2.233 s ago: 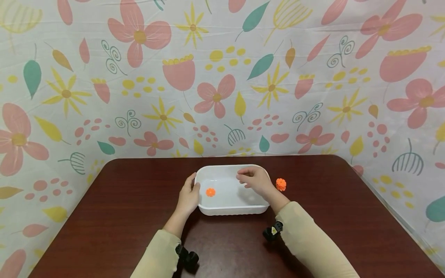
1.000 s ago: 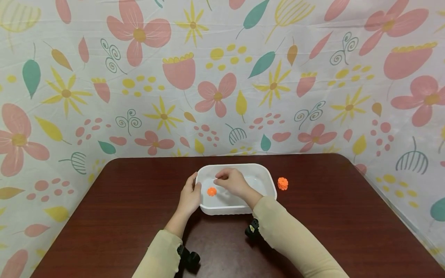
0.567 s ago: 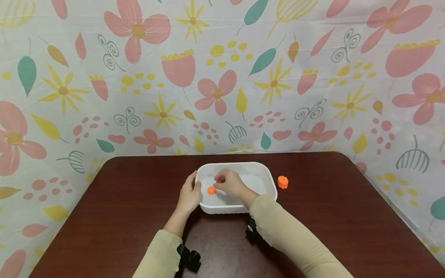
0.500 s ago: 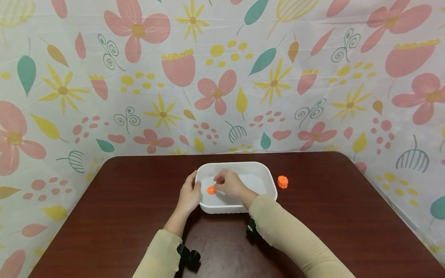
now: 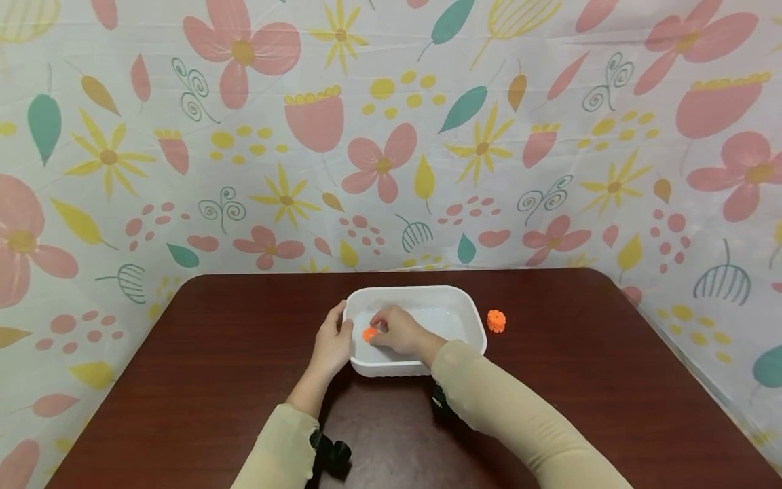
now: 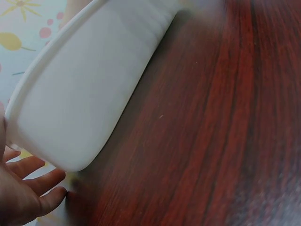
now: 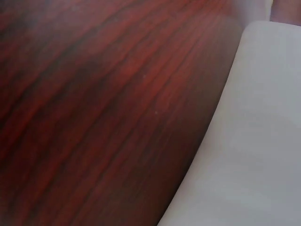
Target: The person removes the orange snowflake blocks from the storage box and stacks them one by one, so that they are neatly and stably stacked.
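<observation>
In the head view, a white plastic basin (image 5: 421,369) stands on the table. My left hand (image 5: 332,350) grips its left end, thumb at the rim; the left wrist view shows the fingers (image 6: 44,181) along the outer wall. Inside, near the left end, lies an orange flower-shaped disc (image 5: 368,334). My right hand (image 5: 400,331) reaches over the front rim, with curled thumb and forefinger at the disc in a pinch, covering its right part. Only the table and the basin's outer wall (image 7: 244,132) show in the right wrist view, not the right hand.
A small stack of orange flower-shaped discs (image 5: 496,321) stands on the table just right of the basin. The dark red-brown wooden table (image 5: 244,339) extends all around. Behind it hangs a flower-printed cloth (image 5: 379,224).
My right hand has come left across the basin, then down to the orange disc, which has shifted slightly left. The left hand keeps its place on the basin.
</observation>
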A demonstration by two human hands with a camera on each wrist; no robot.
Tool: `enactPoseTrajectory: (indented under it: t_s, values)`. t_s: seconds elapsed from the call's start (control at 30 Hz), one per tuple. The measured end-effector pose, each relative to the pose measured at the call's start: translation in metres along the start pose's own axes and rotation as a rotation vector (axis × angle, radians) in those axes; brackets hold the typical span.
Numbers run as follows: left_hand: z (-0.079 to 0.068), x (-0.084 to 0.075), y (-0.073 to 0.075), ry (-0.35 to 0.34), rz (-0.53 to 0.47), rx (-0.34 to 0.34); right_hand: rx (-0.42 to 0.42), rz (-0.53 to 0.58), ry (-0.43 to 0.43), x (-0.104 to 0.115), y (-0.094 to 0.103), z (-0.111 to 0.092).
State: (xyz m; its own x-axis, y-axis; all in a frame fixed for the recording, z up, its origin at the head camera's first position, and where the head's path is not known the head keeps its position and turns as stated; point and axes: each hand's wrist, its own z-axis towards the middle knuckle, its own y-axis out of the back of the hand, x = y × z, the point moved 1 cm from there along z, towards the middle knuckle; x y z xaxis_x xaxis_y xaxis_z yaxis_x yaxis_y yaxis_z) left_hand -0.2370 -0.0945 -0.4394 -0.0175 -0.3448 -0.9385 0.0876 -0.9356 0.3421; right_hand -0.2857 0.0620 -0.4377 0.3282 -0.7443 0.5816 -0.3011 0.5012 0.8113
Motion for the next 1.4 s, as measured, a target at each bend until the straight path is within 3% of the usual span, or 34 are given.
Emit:
enactPoseTrajectory:
  t_s: [0.23,0.5,0.67,1.03,1.4]
  values:
    - [0.001,0.001,-0.001,0.009,0.006,0.003,0.028,-0.058,0.034,0.001,0.002,-0.001]
    - [0.0,0.003,-0.002,0.007,0.013,0.001,0.095,-0.021,0.014,0.002,0.004,-0.004]
    - [0.0,0.003,-0.002,0.012,0.021,-0.01,0.075,0.04,0.009,0.002,0.006,-0.006]
    - [0.0,0.004,-0.005,0.012,0.024,-0.032,0.026,0.155,-0.106,-0.002,0.013,-0.009]
    - [0.0,0.003,-0.006,0.029,-0.035,-0.045,-0.021,0.19,-0.099,-0.002,0.02,-0.016]
